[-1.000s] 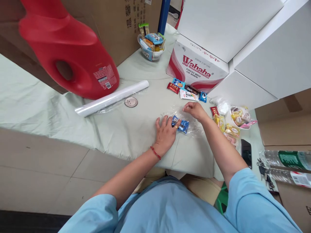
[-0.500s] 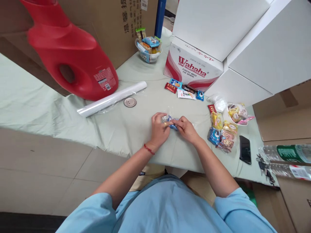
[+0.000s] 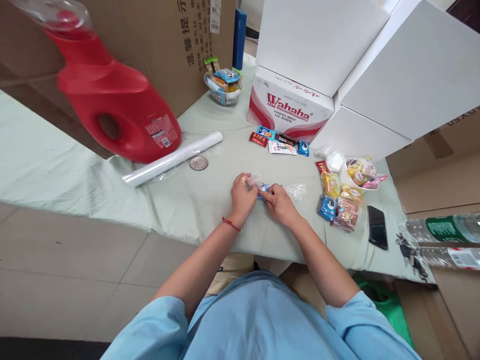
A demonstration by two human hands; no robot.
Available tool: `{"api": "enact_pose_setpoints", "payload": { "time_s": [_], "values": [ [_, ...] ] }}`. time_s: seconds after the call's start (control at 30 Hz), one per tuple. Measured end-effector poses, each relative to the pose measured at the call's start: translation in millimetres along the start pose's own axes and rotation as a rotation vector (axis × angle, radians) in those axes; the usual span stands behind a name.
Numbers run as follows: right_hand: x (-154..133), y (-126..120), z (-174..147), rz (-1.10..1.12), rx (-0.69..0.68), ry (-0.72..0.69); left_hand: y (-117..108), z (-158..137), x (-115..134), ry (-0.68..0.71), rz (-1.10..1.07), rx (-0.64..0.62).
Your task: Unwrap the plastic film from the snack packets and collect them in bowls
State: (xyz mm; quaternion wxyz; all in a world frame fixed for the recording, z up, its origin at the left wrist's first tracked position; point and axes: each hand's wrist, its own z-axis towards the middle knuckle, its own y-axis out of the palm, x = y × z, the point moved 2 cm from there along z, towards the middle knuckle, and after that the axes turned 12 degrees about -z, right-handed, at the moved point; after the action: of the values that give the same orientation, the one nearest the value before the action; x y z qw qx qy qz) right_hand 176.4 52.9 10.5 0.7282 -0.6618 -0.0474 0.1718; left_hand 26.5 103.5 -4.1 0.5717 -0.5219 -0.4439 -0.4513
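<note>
Close to the table's front edge, both hands meet over a small blue snack packet (image 3: 263, 188), partly covered by the fingers. Clear plastic film (image 3: 295, 191) lies around it and sticks out to the right beyond the knuckles. My left hand (image 3: 243, 196), with a red cord at the wrist, is closed on the packet's left side and the film. My right hand (image 3: 279, 204) is closed too, its fingers pressing the packet and film from the right. How the film is folded under the fingers is hidden.
To the left lie a roll of plastic film (image 3: 174, 159), a round disc (image 3: 198, 163) and a red jug (image 3: 131, 115). Several snacks (image 3: 283, 147) lie before the Wahaba carton (image 3: 288, 107). On the right are wrapped snacks (image 3: 339, 207), a white tub (image 3: 347, 175) and a phone (image 3: 377, 227).
Both hands have shifted slightly on the packet, covering more of it. More clear film now shows to the right of my right hand. The camera view has moved a little.
</note>
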Motion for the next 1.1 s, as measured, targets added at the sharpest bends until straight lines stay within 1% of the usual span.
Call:
{"api": "enact_pose_setpoints", "payload": {
  "time_s": [0.1,0.2,0.27,0.33,0.4,0.43,0.47,0.5,0.57,0.6,0.67,0.73,0.8,0.87,0.9,0.93,1.0,1.07,1.1],
  "values": [
    [1,2,-4,0.039,0.024,0.003,1,-13,5,0.076,-0.062,-0.036],
    [0,0,-12,0.126,0.054,0.01,2,-34,12,0.248,-0.014,-0.117],
    [2,-6,-19,0.249,0.065,0.013,5,-47,15,0.365,0.086,-0.217],
    [8,-14,-26,0.415,0.035,0.043,8,-57,14,0.442,0.224,-0.307],
    [20,-20,-31,0.538,0.013,0.17,11,-64,10,0.469,0.369,-0.365],
    [28,-22,-32,0.542,0.036,0.27,12,-66,9,0.472,0.435,-0.387],
    [36,-24,-33,0.497,0.088,0.377,13,-68,7,0.476,0.491,-0.405],
    [44,-25,-33,0.411,0.158,0.473,14,-69,5,0.483,0.539,-0.422],
    [57,-24,-32,0.197,0.274,0.602,16,-71,4,0.498,0.606,-0.443],
    [63,-21,-31,0.119,0.29,0.645,16,-72,3,0.506,0.627,-0.448],
    [74,-16,-29,0.086,0.236,0.694,17,-73,3,0.51,0.655,-0.446],
    [82,-13,-28,0.201,0.149,0.679,17,-74,3,0.505,0.668,-0.445],
    [86,-18,-26,0.393,0.088,0.624,17,-74,3,0.499,0.673,-0.443],
    [82,-26,-22,0.542,0.052,0.576,17,-74,3,0.495,0.673,-0.442],
    [76,-31,-18,0.559,0.045,0.548,17,-74,3,0.491,0.674,-0.442],
    [68,-35,-13,0.528,0.047,0.51,17,-74,3,0.487,0.674,-0.443],
    [45,-37,0,0.359,0.062,0.408,19,-74,2,0.479,0.677,-0.46],
    [20,-31,15,0.171,0.048,0.319,20,-73,1,0.461,0.681,-0.482],
    [9,-26,22,0.107,0.032,0.295,21,-73,0,0.447,0.681,-0.49]
  ]
}}
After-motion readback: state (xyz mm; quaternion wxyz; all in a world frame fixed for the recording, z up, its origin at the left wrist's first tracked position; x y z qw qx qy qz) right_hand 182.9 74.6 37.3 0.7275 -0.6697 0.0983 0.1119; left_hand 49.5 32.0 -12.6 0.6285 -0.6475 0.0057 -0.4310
